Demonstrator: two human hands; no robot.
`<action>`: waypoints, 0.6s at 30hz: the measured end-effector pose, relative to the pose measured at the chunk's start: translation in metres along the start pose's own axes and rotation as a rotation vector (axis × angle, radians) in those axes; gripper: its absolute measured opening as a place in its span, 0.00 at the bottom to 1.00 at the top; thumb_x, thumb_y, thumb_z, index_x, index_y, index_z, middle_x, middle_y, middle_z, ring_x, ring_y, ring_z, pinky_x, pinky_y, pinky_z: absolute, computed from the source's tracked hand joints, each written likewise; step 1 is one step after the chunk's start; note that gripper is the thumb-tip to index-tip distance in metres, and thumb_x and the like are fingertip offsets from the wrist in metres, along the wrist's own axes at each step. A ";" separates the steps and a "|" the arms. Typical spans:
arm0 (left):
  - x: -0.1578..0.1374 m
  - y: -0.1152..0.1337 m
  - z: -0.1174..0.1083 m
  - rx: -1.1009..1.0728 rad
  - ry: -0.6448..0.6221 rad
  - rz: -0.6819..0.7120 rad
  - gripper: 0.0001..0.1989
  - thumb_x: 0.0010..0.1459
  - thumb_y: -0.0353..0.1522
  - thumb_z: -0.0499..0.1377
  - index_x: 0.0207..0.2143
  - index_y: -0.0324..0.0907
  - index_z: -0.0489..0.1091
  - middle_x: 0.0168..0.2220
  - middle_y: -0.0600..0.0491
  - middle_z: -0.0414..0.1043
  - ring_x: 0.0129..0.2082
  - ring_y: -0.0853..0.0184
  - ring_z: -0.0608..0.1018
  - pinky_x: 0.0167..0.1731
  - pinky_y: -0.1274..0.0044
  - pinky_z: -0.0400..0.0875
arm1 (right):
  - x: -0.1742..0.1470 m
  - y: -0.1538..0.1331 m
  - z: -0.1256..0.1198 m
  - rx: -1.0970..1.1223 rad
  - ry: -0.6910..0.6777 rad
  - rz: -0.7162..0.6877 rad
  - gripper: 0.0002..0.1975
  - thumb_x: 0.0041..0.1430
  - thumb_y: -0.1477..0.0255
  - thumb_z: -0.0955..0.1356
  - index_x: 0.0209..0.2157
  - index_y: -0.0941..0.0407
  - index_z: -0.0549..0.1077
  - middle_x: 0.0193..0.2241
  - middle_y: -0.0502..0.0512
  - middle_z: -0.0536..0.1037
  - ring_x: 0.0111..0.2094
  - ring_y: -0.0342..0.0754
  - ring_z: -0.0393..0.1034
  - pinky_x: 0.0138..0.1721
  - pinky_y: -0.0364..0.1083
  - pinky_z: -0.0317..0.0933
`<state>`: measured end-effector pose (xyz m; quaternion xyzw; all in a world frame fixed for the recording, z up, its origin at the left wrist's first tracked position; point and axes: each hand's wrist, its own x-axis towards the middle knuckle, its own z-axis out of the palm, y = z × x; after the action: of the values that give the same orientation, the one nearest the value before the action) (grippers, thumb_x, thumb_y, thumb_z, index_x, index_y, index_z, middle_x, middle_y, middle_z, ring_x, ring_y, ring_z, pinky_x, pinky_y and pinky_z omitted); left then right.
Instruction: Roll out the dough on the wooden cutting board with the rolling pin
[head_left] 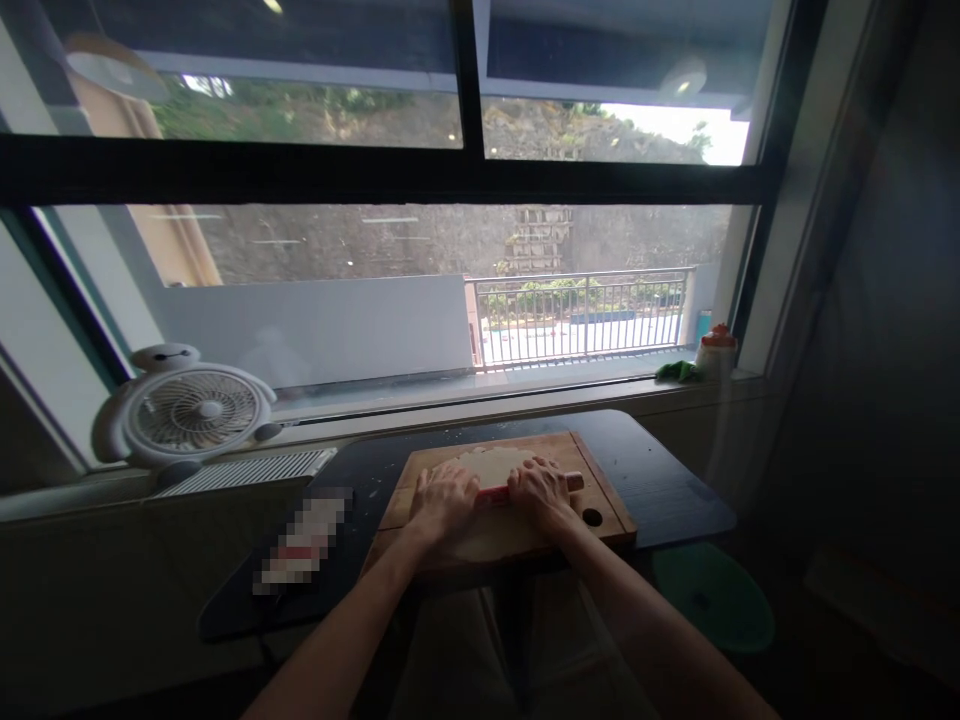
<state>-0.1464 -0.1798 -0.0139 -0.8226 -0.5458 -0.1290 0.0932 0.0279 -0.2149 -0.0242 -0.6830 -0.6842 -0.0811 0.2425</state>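
A flat sheet of pale dough lies on a wooden cutting board on the dark table. Across the dough runs a rolling pin; its red middle shows between my hands, and a wooden end sticks out on the right. My left hand covers the left part of the pin, fingers curved over it. Over the right part lies my right hand, gripping from above. Both palms hide much of the pin, along with some of the dough beneath.
The dark table stands below a wide window. A white fan sits on the sill at left. At right on the sill are a bottle with an orange top and a green cloth-like item. A green round stool stands lower right.
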 end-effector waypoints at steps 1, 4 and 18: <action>-0.009 0.002 0.000 -0.001 0.008 0.004 0.20 0.62 0.39 0.43 0.49 0.45 0.68 0.54 0.50 0.67 0.57 0.59 0.63 0.57 0.63 0.49 | -0.011 -0.001 -0.003 0.008 0.013 -0.015 0.21 0.64 0.66 0.53 0.33 0.55 0.74 0.39 0.57 0.76 0.47 0.49 0.64 0.53 0.47 0.47; -0.040 0.006 0.000 -0.008 0.062 0.040 0.23 0.62 0.41 0.42 0.54 0.43 0.64 0.57 0.49 0.64 0.59 0.60 0.61 0.58 0.65 0.48 | -0.043 -0.001 -0.012 0.029 0.050 -0.059 0.19 0.64 0.66 0.53 0.44 0.54 0.71 0.47 0.54 0.73 0.53 0.48 0.59 0.57 0.47 0.42; 0.004 0.005 0.006 -0.004 0.078 -0.009 0.20 0.62 0.39 0.43 0.47 0.44 0.69 0.52 0.49 0.69 0.57 0.59 0.63 0.56 0.64 0.50 | 0.006 -0.002 -0.004 0.014 -0.007 -0.024 0.21 0.64 0.63 0.55 0.36 0.58 0.75 0.45 0.62 0.73 0.54 0.51 0.59 0.55 0.50 0.46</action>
<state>-0.1393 -0.1763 -0.0185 -0.8146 -0.5453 -0.1626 0.1123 0.0273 -0.2117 -0.0176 -0.6735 -0.6936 -0.0765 0.2439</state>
